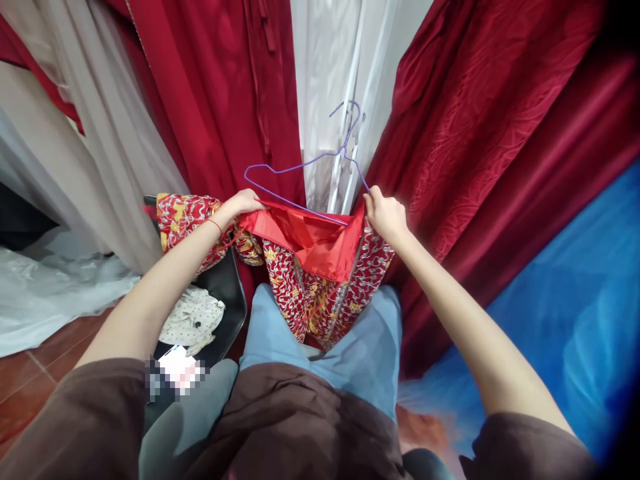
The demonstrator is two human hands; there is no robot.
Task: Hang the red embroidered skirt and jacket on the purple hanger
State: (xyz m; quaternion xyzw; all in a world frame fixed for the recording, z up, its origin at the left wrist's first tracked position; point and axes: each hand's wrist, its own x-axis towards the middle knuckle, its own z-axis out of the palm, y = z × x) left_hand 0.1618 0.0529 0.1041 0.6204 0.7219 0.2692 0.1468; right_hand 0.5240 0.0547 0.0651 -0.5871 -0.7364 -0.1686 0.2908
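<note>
We gripped the garment (pixel 323 259) in our left hand (pixel 247 202) and right hand (pixel 387 215); between them rose the hanger (pixel 284 171), below the left, a chair (pixel 233 293).

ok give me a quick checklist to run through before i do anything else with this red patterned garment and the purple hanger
1. Left hand gripping the red lining: ok, it pinches the upper edge at one end.
2. Right hand gripping the opposite end: ok, right beside the hanger's arm.
3. Both ends of the purple hanger within the garment: not ok, the left end sticks out above the lining.
4. Hanger's hook unobstructed: cannot tell, white strips stand behind it.
5. Garment's lower end off the floor: cannot tell, it drops out of sight between the legs.
</note>
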